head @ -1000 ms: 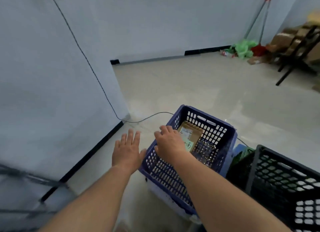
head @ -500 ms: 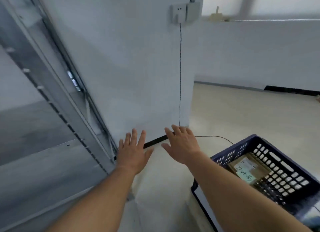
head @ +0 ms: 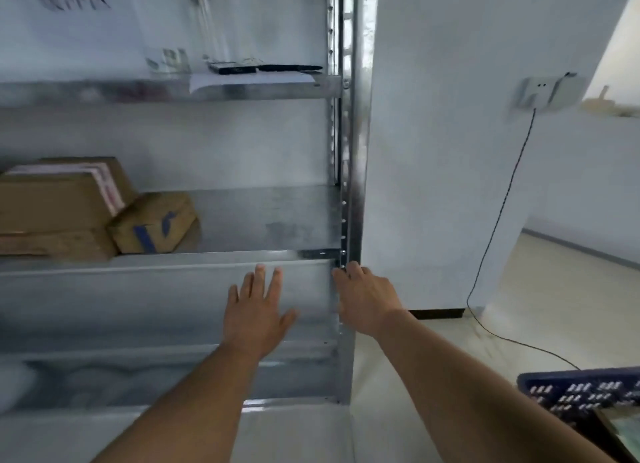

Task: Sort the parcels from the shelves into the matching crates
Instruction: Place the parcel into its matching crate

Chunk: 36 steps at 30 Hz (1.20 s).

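Parcels (head: 154, 222) sit at the left of the middle shelf (head: 270, 220): stiff cardboard, probably light; I'd grip the small one by opposite sides; left hand (head: 258, 310) and right hand (head: 367, 300) are empty, fingers (head: 260, 275) loosely spread.

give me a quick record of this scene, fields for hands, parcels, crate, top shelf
left hand: open, empty, fingers spread, in front of the middle shelf edge
right hand: open, empty, by the rack post
parcels: box stack and small box with blue tape, side by side at the left of the middle shelf
crate: blue, on the floor at lower right, partly cut off
top shelf: papers with dark flat items on them
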{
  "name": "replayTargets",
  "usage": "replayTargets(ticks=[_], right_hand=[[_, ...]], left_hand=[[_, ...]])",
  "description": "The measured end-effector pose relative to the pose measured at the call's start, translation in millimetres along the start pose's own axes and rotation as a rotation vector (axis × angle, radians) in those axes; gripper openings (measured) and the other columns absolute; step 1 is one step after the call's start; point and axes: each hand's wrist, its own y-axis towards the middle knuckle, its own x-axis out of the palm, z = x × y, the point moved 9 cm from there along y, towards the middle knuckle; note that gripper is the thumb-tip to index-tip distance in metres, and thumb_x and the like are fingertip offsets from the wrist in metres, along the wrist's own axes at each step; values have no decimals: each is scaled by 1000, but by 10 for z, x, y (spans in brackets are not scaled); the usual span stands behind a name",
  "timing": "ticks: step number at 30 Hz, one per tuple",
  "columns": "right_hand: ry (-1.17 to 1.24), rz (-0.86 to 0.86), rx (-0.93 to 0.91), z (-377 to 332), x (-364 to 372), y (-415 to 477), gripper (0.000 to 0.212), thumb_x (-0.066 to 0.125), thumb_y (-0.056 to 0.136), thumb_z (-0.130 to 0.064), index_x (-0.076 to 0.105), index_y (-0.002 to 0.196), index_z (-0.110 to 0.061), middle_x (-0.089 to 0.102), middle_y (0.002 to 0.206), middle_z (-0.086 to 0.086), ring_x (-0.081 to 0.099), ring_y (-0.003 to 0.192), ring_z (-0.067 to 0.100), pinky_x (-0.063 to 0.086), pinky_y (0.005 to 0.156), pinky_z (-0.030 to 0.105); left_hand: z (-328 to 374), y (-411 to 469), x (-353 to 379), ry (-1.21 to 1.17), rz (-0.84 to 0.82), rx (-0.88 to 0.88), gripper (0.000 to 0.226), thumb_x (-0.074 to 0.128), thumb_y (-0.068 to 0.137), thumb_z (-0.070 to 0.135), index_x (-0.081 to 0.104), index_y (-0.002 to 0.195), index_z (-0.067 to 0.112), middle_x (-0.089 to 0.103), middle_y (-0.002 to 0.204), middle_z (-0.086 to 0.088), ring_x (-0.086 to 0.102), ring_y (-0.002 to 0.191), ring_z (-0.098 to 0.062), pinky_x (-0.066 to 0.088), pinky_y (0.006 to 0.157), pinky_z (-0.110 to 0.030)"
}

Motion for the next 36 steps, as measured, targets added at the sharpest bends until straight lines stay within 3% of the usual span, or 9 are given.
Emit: replayTargets(ticks=[8, 15, 24, 30, 36], right_hand=[[-56, 51, -203, -1490, -107, 295, 48, 48, 94, -27, 35, 139, -15, 36, 141, 11, 44, 125, 30, 44, 89, 42], [-79, 58, -335, -2322, -88, 829, 49, 48, 94, -30, 36, 139, -14, 37, 140, 10, 42, 126, 29, 44, 91, 41], [-41, 43, -417, -2816, -137, 2029, 47, 44, 97, -36, 36, 137, -12, 36, 140, 11, 43, 123, 29, 44, 88, 39], [-16, 102, -434, -3031, -404, 2922, 44, 44, 97, -36, 43, 134, -13, 39, 142, 10, 46, 120, 28, 45, 83, 39], [50, 116, -377, -3197, -583, 3482, 56, 34, 97, -53, 39, 140, -17, 41, 140, 9, 44, 124, 27, 42, 92, 41]], left_hand=[[-1445, -522, -103, -21, 25, -201, 79, 22, 94, 64, -14, 151, 23, -12, 160, -8, -2, 148, -26, 3, 119, -44], [-2361, -566, -87, -26, 70, -335, 78, 23, 94, 63, -11, 152, 24, -6, 161, -8, 2, 148, -26, 7, 120, -43], [-3302, 193, -83, -3, 91, -435, 77, 22, 93, 65, -4, 153, 24, -1, 161, -8, 2, 148, -26, 9, 119, -44], [-3865, 854, -510, 42, 153, -475, 76, 19, 94, 63, -6, 153, 22, -3, 161, -8, 3, 148, -25, 8, 120, -44], [-4383, 1184, -953, 56, 293, -495, 76, 16, 92, 65, -2, 153, 24, -1, 161, -8, 4, 148, -25, 10, 119, -46]])
